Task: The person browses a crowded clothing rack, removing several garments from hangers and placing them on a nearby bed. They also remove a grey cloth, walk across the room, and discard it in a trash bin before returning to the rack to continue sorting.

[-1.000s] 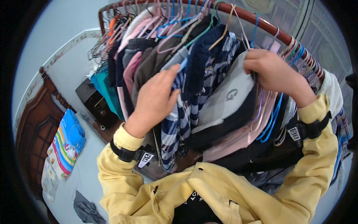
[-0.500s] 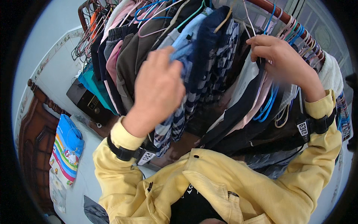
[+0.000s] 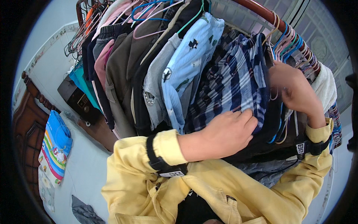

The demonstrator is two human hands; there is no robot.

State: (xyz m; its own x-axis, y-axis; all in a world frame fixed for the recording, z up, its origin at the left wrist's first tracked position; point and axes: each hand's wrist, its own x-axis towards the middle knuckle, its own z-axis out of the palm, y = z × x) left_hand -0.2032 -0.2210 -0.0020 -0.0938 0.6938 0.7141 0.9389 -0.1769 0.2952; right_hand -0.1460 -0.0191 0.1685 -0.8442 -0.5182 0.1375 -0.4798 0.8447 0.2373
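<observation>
My left hand is closed on the lower part of a navy, white and grey plaid shirt, its fingers bent over the cloth. The shirt hangs tilted and spread out at the middle of the rack. Beside the shirt's right edge, just below the rail, is my right hand. Its fingers are blurred and partly hidden among the hangers and cloth, so whether they hold anything does not show. A light blue patterned garment hangs just left of the plaid shirt.
A reddish-brown rail carries many garments and coloured hangers. A white towel hangs at the right. On the left are a bed with a wooden headboard, a bright blue printed bag, a grey cloth and a dark safe.
My left hand has moved right and down onto the plaid shirt, which has swung right and spread out. My right hand has dropped and shifted slightly right. The light blue garment is more exposed.
</observation>
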